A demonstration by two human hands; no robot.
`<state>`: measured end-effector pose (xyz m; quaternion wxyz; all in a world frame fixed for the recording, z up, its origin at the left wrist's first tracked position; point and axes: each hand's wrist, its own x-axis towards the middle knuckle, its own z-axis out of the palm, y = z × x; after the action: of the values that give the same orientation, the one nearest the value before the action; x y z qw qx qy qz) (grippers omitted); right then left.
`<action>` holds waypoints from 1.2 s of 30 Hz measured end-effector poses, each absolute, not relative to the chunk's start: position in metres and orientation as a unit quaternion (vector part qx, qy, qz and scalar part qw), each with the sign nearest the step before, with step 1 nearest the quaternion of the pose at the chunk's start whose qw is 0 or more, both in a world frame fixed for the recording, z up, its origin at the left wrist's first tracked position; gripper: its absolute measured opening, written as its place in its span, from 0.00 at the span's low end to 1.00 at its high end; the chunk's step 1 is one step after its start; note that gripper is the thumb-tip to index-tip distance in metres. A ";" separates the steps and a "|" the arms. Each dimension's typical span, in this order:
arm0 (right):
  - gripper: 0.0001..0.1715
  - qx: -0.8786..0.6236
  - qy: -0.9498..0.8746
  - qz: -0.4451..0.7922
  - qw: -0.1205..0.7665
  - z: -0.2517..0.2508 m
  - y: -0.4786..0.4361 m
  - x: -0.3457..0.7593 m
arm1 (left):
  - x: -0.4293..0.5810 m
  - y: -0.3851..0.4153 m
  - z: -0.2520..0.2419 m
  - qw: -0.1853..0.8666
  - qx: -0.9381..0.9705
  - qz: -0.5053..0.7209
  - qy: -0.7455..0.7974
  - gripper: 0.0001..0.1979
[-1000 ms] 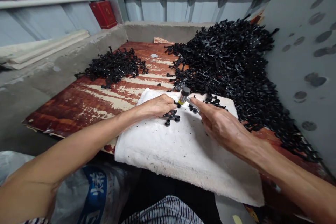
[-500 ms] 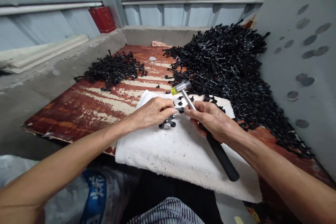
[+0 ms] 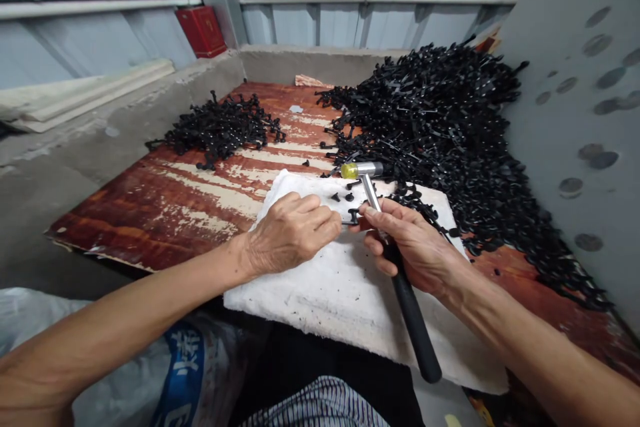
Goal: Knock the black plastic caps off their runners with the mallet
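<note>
Over the white cloth (image 3: 320, 300) my left hand (image 3: 300, 230) is closed, with its knuckles up. From its finger side a small black part (image 3: 353, 216) with a knobbed end sticks out; the rest is hidden in the fist. The fingertips of my right hand (image 3: 405, 233) meet that knobbed end. This hand also grips a small hammer (image 3: 415, 320), its metal neck and black handle slanting across the palm. The hammer's head, with a yellow face on the left and a dark one on the right, points away from me. Loose black pieces (image 3: 349, 197) lie just beyond the fingers.
A large heap of black parts (image 3: 440, 113) covers the right rear of the worn reddish board (image 3: 200, 203). A smaller pile (image 3: 223, 127) sits at the left rear. A grey panel (image 3: 575, 113) stands at the right, and a red box (image 3: 201, 31) rests on the ledge.
My left hand has turned knuckles-up and now covers the black parts seen beneath it before. The hammer has swung more upright, its head shifting right. The view has moved slightly.
</note>
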<state>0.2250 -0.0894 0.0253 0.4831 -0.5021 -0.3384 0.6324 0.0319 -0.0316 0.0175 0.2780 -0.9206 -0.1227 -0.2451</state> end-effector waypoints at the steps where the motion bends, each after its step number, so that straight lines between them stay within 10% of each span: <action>1: 0.19 -0.499 -0.338 0.634 0.485 0.025 -0.089 0.225 | 0.032 -0.032 0.017 0.285 -0.920 -0.242 -0.120 0.10; 13: 0.21 -0.477 -0.312 0.659 0.490 0.022 -0.089 0.219 | 0.027 -0.037 0.014 0.279 -0.916 -0.267 -0.106 0.05; 18: 0.19 -0.476 -0.282 0.663 0.504 0.023 -0.090 0.221 | 0.024 -0.040 0.010 0.076 -0.850 -0.424 -0.303 0.20; 23: 0.17 -0.481 -0.261 0.667 0.506 0.021 -0.092 0.215 | 0.029 -0.043 0.018 -0.189 -0.824 -0.316 -0.431 0.10; 30: 0.12 -0.504 -0.261 0.671 0.477 0.014 -0.099 0.203 | 0.038 -0.038 0.032 -0.133 -0.864 -0.283 -0.395 0.10; 36: 0.08 -0.547 -0.287 0.652 0.441 0.019 -0.097 0.208 | 0.035 -0.023 0.036 -0.302 -0.834 -0.208 -0.413 0.11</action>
<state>0.2085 -0.0972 0.0192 0.4407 -0.5467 -0.2867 0.6517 0.0349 -0.0228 0.0356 -0.3018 -0.8336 -0.4132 -0.2078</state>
